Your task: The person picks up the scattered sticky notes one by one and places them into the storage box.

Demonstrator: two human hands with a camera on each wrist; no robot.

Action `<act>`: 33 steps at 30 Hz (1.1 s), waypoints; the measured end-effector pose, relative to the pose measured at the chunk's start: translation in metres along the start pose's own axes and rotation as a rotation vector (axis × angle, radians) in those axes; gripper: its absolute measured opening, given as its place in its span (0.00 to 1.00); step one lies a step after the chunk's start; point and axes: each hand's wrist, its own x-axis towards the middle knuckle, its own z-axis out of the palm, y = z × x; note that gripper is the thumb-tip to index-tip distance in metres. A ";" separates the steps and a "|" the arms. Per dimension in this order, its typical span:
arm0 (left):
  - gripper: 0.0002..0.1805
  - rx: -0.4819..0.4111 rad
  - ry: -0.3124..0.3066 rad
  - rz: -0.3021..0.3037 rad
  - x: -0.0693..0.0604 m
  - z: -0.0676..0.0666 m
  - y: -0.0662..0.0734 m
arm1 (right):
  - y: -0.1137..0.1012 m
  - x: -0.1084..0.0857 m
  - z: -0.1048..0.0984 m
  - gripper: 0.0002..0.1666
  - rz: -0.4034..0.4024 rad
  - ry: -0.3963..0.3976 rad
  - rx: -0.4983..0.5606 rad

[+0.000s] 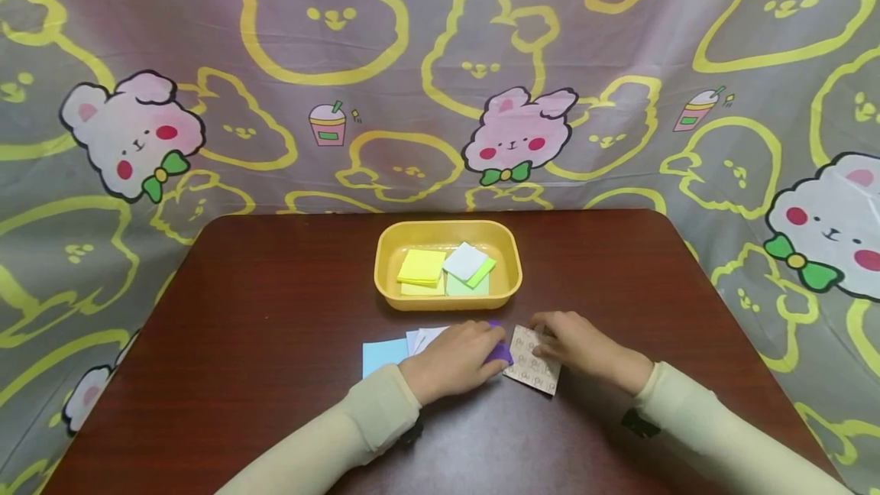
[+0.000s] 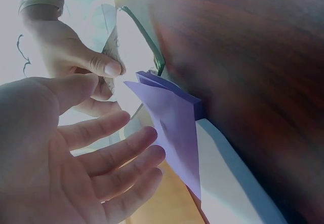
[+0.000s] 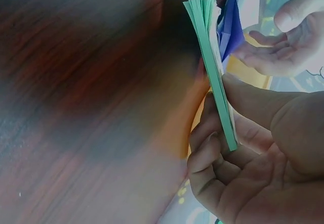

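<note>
My right hand (image 1: 584,346) pinches a small green note pad (image 3: 215,82) between thumb and fingers. The pad's patterned beige face (image 1: 532,369) shows in the head view, while its green sheets fan apart at one end in the right wrist view. Close by, my left hand (image 1: 457,357) has its fingers loosely spread beside a folded purple paper (image 2: 174,122); whether they touch it I cannot tell. White paper (image 1: 428,338) and a light-blue sheet (image 1: 383,356) lie partly hidden under and left of that hand.
Beyond the hands stands a yellow plastic basket (image 1: 447,302) holding yellow notes (image 1: 422,266), a white note (image 1: 466,260) and green ones (image 1: 481,273). The dark brown table (image 1: 275,273) ends at a patterned curtain (image 1: 412,98).
</note>
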 end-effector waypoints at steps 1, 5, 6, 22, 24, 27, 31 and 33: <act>0.14 -0.001 0.000 0.001 0.000 0.000 0.000 | 0.000 0.000 -0.001 0.14 -0.006 0.000 -0.003; 0.14 -0.004 0.002 0.008 0.002 -0.001 0.000 | 0.002 0.000 -0.004 0.13 -0.018 0.006 -0.021; 0.14 -0.003 0.004 0.011 0.003 -0.001 0.001 | 0.002 0.000 -0.006 0.12 -0.019 0.008 -0.026; 0.14 0.012 0.014 0.020 0.008 -0.002 0.005 | 0.003 -0.003 -0.021 0.12 -0.002 0.003 -0.007; 0.15 0.011 0.009 0.017 0.009 -0.002 0.005 | 0.003 -0.004 -0.023 0.12 0.007 0.001 -0.014; 0.16 0.008 0.005 0.016 0.011 -0.003 0.006 | 0.003 -0.005 -0.026 0.13 0.014 0.011 -0.024; 0.16 0.003 0.003 0.013 0.012 -0.004 0.007 | 0.003 -0.006 -0.029 0.14 0.007 0.030 -0.035; 0.16 0.003 0.005 0.014 0.013 -0.005 0.008 | 0.003 -0.007 -0.031 0.14 0.012 0.030 -0.031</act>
